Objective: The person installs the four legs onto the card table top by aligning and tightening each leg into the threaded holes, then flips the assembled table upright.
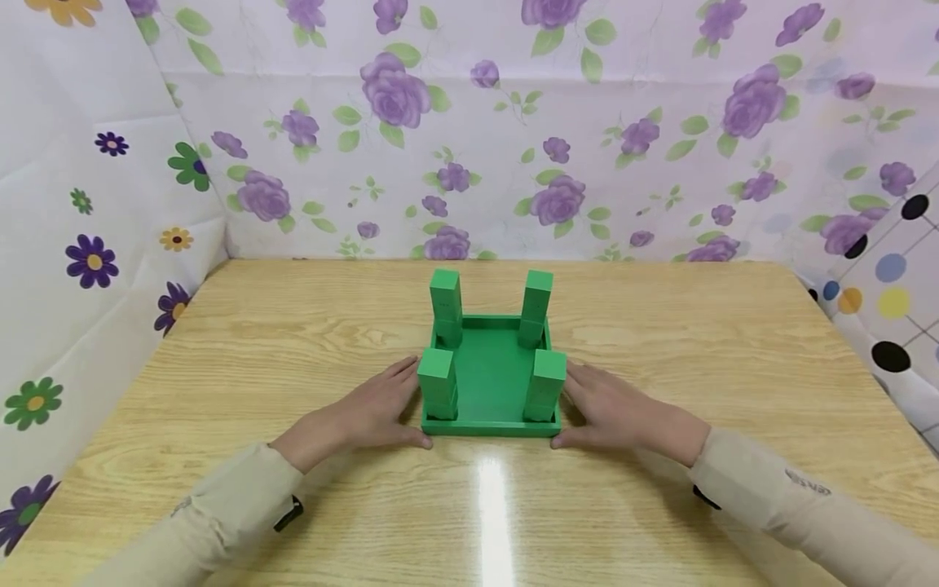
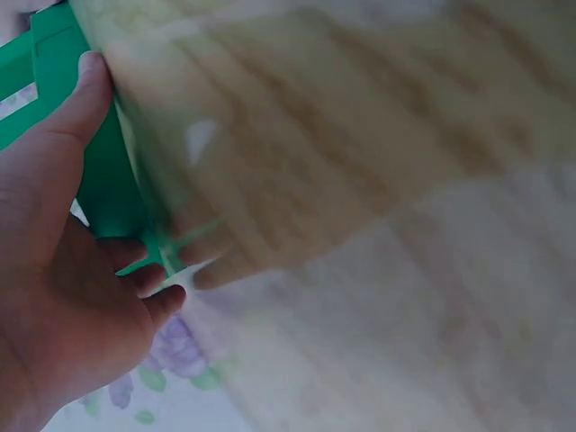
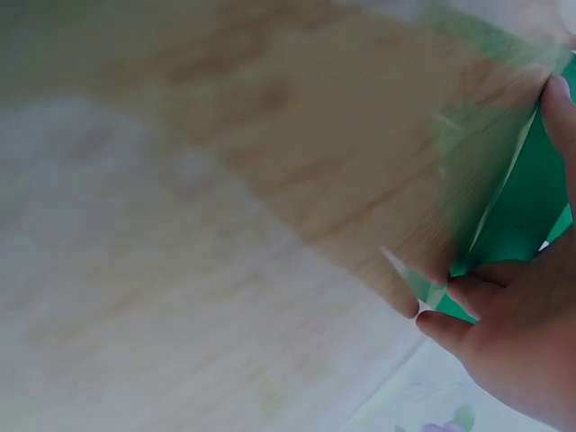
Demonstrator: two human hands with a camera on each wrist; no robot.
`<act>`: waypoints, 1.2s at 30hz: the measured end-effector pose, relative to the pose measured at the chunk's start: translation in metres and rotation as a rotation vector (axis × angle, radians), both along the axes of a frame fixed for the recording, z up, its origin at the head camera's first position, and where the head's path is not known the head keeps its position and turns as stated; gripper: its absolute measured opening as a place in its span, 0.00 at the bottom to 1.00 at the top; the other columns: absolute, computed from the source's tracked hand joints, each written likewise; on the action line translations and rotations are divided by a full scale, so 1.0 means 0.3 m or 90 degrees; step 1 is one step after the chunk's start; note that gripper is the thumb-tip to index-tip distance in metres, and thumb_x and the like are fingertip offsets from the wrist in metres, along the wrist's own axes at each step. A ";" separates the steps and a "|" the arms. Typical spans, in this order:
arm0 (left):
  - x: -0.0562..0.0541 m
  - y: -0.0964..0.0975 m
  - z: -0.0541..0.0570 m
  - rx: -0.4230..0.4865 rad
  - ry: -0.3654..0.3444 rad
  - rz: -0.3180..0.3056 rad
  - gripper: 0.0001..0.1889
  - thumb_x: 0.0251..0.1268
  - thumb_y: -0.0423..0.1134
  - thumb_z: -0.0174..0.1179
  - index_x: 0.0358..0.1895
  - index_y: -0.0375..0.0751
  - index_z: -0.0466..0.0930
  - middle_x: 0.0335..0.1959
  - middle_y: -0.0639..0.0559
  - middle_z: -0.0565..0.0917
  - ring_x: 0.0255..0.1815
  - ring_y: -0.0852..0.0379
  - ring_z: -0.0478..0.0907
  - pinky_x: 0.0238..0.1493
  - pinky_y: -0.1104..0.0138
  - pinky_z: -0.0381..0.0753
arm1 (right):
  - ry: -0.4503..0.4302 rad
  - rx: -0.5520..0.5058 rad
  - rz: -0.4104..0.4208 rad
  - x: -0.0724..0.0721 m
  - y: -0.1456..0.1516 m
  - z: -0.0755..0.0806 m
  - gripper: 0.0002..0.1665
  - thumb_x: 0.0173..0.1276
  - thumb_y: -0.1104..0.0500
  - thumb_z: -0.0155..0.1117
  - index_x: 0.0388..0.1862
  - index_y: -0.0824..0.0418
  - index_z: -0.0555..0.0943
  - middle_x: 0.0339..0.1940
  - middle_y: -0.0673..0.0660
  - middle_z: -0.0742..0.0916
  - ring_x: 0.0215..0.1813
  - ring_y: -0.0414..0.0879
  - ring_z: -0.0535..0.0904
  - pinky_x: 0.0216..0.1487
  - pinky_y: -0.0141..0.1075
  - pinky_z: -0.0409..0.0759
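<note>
A shallow green tray (image 1: 491, 428) rests on the wooden table. At each of its corners stands an upright green column: front left (image 1: 438, 383), front right (image 1: 546, 383), back left (image 1: 447, 306) and back right (image 1: 536, 306). My left hand (image 1: 377, 412) lies along the tray's left side, its thumb by the front left corner. Along the right side, my right hand (image 1: 616, 412) mirrors it, thumb near the front right corner. Both wrist views show relaxed fingers touching the tray's outer wall and the tabletop. In the head view, the front columns partly hide the fingertips.
The wood-grain tabletop (image 1: 293, 318) extends around the tray on all sides. A flowered cloth (image 1: 484, 163) hangs behind the table. Other patterned cloths stand at the left (image 1: 88, 204) and the right (image 1: 891, 326).
</note>
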State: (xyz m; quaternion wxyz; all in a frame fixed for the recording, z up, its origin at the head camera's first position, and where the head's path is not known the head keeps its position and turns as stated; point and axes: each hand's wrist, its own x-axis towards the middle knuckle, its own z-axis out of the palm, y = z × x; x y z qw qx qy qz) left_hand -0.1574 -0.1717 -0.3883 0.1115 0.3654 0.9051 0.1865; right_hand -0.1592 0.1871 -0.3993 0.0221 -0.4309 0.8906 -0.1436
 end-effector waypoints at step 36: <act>0.006 0.023 -0.008 0.187 -0.107 0.101 0.34 0.54 0.37 0.72 0.64 0.31 0.69 0.50 0.46 0.81 0.49 0.55 0.76 0.51 0.62 0.78 | -0.075 -0.063 0.015 -0.005 -0.011 -0.007 0.44 0.70 0.47 0.62 0.71 0.73 0.58 0.66 0.69 0.72 0.66 0.57 0.70 0.65 0.50 0.71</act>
